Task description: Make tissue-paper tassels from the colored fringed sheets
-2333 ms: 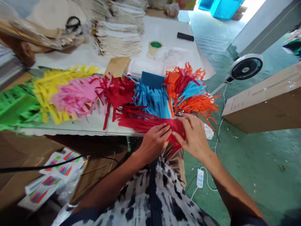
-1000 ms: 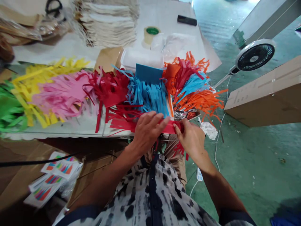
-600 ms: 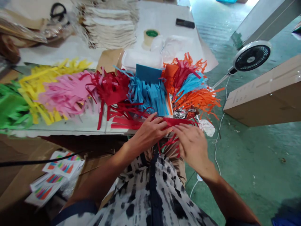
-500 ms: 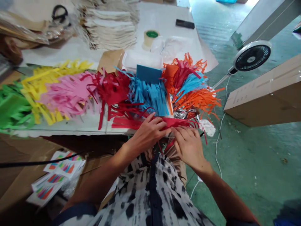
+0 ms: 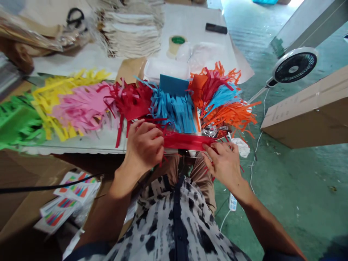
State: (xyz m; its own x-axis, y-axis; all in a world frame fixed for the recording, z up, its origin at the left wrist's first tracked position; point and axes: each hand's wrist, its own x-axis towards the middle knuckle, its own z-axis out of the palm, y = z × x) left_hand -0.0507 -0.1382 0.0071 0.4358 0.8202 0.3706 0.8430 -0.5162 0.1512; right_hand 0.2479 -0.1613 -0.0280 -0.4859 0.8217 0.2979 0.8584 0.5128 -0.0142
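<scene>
A strip of red fringed tissue paper (image 5: 187, 141) stretches between my hands along the table's front edge. My left hand (image 5: 146, 143) is closed around its left end, fingers curled. At the other end, my right hand (image 5: 223, 157) grips the strip with bent fingers, and thin red strands poke out around it. Just behind lies a blue fringed paper bundle (image 5: 174, 112). A dark red fringed bundle (image 5: 134, 101) sits behind my left hand. Orange fringed paper (image 5: 231, 116) is piled behind my right hand.
Pink (image 5: 84, 105), yellow (image 5: 51, 90) and green fringed bundles (image 5: 20, 121) line the table's left. Behind stand a tape roll (image 5: 176, 46) and a white plastic container (image 5: 166, 69). A fan (image 5: 295, 67) and a cardboard box (image 5: 307, 112) are to the right.
My left hand has moved left from near my right hand and closed on the red strip's left end. The strip is now lifted and pulled straight between both hands.
</scene>
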